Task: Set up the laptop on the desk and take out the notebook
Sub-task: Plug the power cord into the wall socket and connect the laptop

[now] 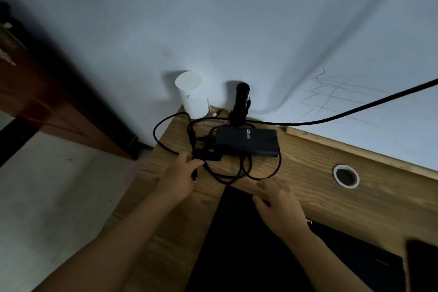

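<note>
While the left hand pinches the thin cable just behind its small plug, fingers closed on it at centre frame, the right hand lies spread and loose, holding nothing, on the far edge of the laptop. That laptop sits closed and flat on the desk, filling the lower middle of the frame. It looks stiff, fairly heavy and smooth-lidded, so it is best taken by both side edges, not by one corner. The cable is limp and looped in tangles, so I judge it easiest to steer from the plug end. Its black brick, just above the hands, is dense and would drag if the cord is tugged. A white cup stands upper centre, light and easily toppled. No notebook is in view.
</note>
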`<move>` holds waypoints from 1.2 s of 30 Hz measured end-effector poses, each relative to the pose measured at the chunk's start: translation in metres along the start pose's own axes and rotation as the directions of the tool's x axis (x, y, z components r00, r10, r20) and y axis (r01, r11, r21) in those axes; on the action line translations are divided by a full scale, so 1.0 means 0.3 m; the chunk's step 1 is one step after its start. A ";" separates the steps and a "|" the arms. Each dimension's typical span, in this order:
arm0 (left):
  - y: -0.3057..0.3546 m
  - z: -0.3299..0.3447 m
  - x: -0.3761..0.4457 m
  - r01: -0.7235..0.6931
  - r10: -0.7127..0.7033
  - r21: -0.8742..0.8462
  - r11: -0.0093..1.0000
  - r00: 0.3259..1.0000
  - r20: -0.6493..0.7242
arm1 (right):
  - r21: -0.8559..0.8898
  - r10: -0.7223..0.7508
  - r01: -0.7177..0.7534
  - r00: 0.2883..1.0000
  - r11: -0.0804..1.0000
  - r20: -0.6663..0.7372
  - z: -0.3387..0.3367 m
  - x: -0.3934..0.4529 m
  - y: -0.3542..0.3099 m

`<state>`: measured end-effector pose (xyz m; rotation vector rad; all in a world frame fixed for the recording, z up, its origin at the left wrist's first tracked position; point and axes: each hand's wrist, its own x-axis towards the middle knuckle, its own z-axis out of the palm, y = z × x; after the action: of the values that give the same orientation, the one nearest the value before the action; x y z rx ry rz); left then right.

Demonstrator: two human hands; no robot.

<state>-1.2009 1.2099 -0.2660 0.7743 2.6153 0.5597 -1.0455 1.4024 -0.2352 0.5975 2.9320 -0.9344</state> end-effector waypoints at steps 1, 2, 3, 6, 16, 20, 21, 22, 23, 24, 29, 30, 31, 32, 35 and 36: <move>0.006 0.005 0.013 -0.003 0.003 0.021 1.000 1.000 0.013 | -0.005 0.003 -0.002 1.000 1.000 0.011 0.000 -0.003 0.000; 0.010 0.010 0.023 -0.012 0.011 0.036 0.999 1.000 0.016 | -0.011 0.006 -0.006 1.000 1.000 0.019 0.000 -0.005 0.001; 0.012 0.015 0.031 -0.025 0.024 0.048 0.999 1.000 0.010 | -0.018 0.009 -0.009 1.000 1.000 0.024 -0.001 -0.007 0.003; 0.016 0.000 0.042 -0.098 0.100 0.089 0.991 0.995 -0.020 | -0.026 0.022 -0.021 0.999 0.999 0.035 -0.003 -0.016 0.010; 0.037 -0.086 -0.018 -0.399 0.391 0.104 0.911 0.916 0.092 | -0.048 0.036 -0.033 0.997 0.998 0.067 0.033 -0.040 -0.012; 0.005 -0.076 -0.102 -0.406 0.403 0.109 0.907 0.914 0.047 | -0.050 0.045 -0.039 0.990 0.998 0.133 0.045 -0.056 -0.033; -0.004 -0.064 -0.119 -0.396 0.395 0.123 0.910 0.918 0.040 | -0.054 0.049 -0.041 0.988 0.998 0.148 0.046 -0.061 -0.035; -0.012 -0.049 -0.138 -0.388 0.385 0.152 0.909 0.922 0.048 | -0.062 0.052 -0.042 0.985 0.997 0.163 0.047 -0.068 -0.037; -0.017 -0.034 -0.154 -0.380 0.373 0.186 0.906 0.925 0.073 | -0.072 0.056 -0.044 0.983 0.996 0.176 0.046 -0.076 -0.040; -0.013 -0.024 -0.170 -0.358 0.340 0.220 0.907 0.933 0.119 | -0.082 0.062 -0.047 0.980 0.996 0.189 0.044 -0.085 -0.039; 0.025 -0.002 -0.239 -0.246 0.187 0.359 0.900 0.964 0.191 | -0.097 0.054 -0.030 0.966 0.995 0.253 0.019 -0.117 -0.038; 0.031 0.002 -0.252 -0.227 0.167 0.375 0.899 0.968 0.188 | -0.100 0.049 -0.022 0.960 0.995 0.276 0.015 -0.123 -0.037; 0.033 0.009 -0.259 -0.210 0.149 0.389 0.897 0.972 0.181 | -0.102 0.041 -0.012 0.955 0.995 0.294 0.015 -0.128 -0.036; 0.036 0.016 -0.267 -0.185 0.122 0.404 0.896 0.977 0.177 | -0.104 0.033 0.000 0.950 0.995 0.311 0.016 -0.133 -0.036; 0.045 0.028 -0.264 -0.126 0.062 0.412 0.903 0.984 0.165 | -0.115 0.032 0.006 0.946 0.993 0.324 0.020 -0.129 -0.035; 0.049 0.028 -0.259 -0.124 0.061 0.407 0.905 0.984 0.165 | -0.115 0.035 0.001 0.949 0.993 0.312 0.019 -0.123 -0.037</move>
<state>-1.1297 1.1788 -0.2493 1.0288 2.5952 -0.0453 -1.0158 1.3778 -0.2294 0.4232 2.6680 -0.7718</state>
